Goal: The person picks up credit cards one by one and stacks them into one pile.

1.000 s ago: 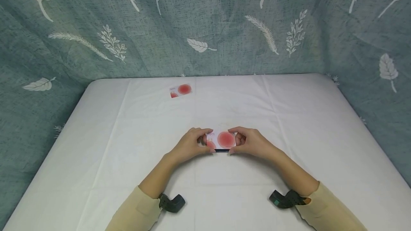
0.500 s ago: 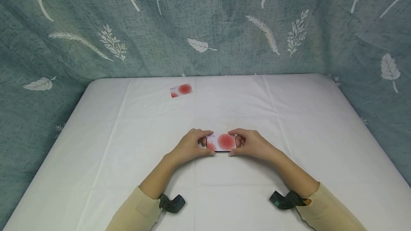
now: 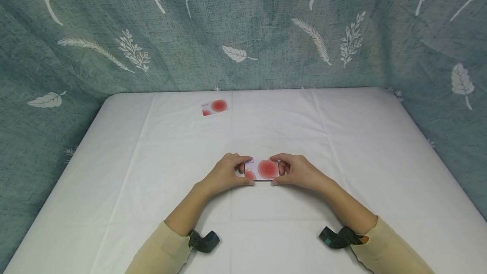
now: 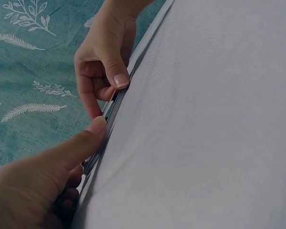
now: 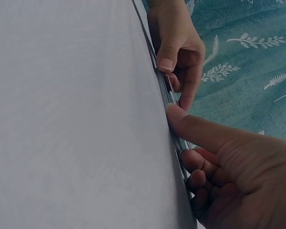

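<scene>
A small pink-white card (image 3: pixel 262 169) printed with a red circle lies between my two hands at the near middle of the table. My left hand (image 3: pixel 222 173) pinches its left end, with the index finger at the far edge and thumb at the near one. The right end is pinched the same way by my right hand (image 3: pixel 302 171). Beneath the card, both wrist views show a stack of thin dark-edged layers (image 4: pixel 104 133), its edges lined up at the thumbs (image 5: pixel 178 117). The card's underside is hidden. Farther back lies a matching card (image 3: pixel 214 107), untouched.
A white cloth (image 3: pixel 190 138) with faint creases covers the table. Behind and at both sides hangs a green curtain (image 3: pixel 266 33) with white leaf prints. Black wrist cameras (image 3: pixel 205 241) sit by the beige sleeves (image 3: pixel 161 250).
The top card has shifted slightly toward the near edge and now covers the dark strip that showed below it. Both hands keep their hold, barely moved; the far card stays put.
</scene>
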A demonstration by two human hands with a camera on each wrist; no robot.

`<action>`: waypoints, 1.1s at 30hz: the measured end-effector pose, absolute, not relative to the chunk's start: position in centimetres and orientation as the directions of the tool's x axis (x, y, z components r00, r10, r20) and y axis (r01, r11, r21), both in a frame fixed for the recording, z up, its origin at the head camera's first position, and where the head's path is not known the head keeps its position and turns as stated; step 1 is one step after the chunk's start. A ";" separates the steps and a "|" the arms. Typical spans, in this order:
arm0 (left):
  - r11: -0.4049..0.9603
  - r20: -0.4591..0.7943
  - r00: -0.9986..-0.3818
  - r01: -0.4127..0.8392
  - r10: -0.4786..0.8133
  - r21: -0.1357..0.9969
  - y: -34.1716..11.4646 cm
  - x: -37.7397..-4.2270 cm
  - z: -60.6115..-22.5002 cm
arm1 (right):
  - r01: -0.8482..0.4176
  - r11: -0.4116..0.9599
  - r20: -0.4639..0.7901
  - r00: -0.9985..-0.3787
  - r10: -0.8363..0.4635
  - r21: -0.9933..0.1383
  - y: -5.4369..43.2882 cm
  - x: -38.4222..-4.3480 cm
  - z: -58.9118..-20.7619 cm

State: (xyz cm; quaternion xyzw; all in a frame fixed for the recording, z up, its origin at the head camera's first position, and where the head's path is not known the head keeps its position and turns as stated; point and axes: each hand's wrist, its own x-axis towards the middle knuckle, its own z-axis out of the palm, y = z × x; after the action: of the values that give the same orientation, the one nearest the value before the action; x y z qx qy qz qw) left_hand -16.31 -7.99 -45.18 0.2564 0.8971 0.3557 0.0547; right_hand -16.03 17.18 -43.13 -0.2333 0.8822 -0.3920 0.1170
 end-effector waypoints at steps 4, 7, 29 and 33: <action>0.621 0.076 -0.866 0.413 0.495 0.666 -8.0 -16.3 -45.2 | -0.326 0.586 -0.021 -0.862 -0.506 -0.742 17.2 -16.0 -43.1; 0.620 0.074 -0.866 0.411 0.495 0.668 -8.0 -16.3 -45.3 | -0.327 0.587 -0.022 -0.862 -0.507 -0.741 17.1 -16.0 -43.2; 0.617 0.097 -0.859 0.436 0.503 0.655 -8.0 -16.2 -45.5 | -0.344 0.599 -0.018 -0.858 -0.514 -0.723 17.1 -16.1 -43.2; 0.614 0.103 -0.857 0.440 0.504 0.656 -8.0 -16.2 -45.5 | -0.342 0.598 -0.020 -0.857 -0.515 -0.725 17.2 -16.2 -43.3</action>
State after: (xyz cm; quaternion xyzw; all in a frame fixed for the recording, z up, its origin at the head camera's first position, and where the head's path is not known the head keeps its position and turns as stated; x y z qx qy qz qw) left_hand -16.23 -7.98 -45.52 0.2631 0.8971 0.3519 0.0459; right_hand -16.15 17.19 -43.32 -0.2416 0.8866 -0.3776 0.1140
